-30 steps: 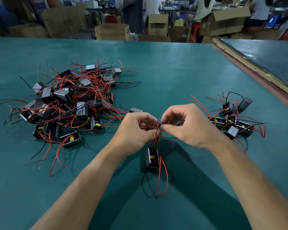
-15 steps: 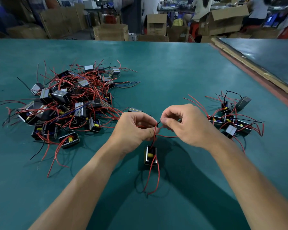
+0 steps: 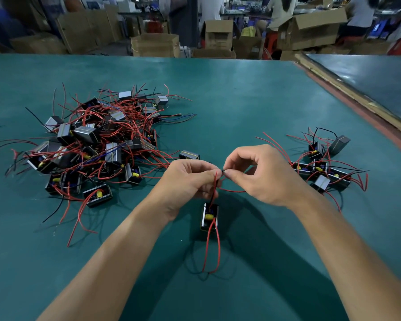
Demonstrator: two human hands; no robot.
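A small black transformer (image 3: pixel 209 217) with a yellow part and red leads hangs just below my hands, over the green table (image 3: pixel 241 107). My left hand (image 3: pixel 187 181) grips its upper red wires with curled fingers. Thumb and forefinger of my right hand (image 3: pixel 257 172) pinch the wire ends right beside the left fingertips. Two more red leads (image 3: pixel 212 249) dangle from the part toward me and meet at their tips.
A big tangled heap of similar transformers (image 3: pixel 95 144) with red and black wires lies at the left. A smaller group (image 3: pixel 322 167) lies at the right. A second dark table (image 3: pixel 375 82) adjoins on the far right. Cardboard boxes (image 3: pixel 155 44) and people stand beyond the table.
The hanging transformer has swung slightly and its lower leads have drawn together. My right fingers have shifted along the wire ends; both hands stay in the same place.
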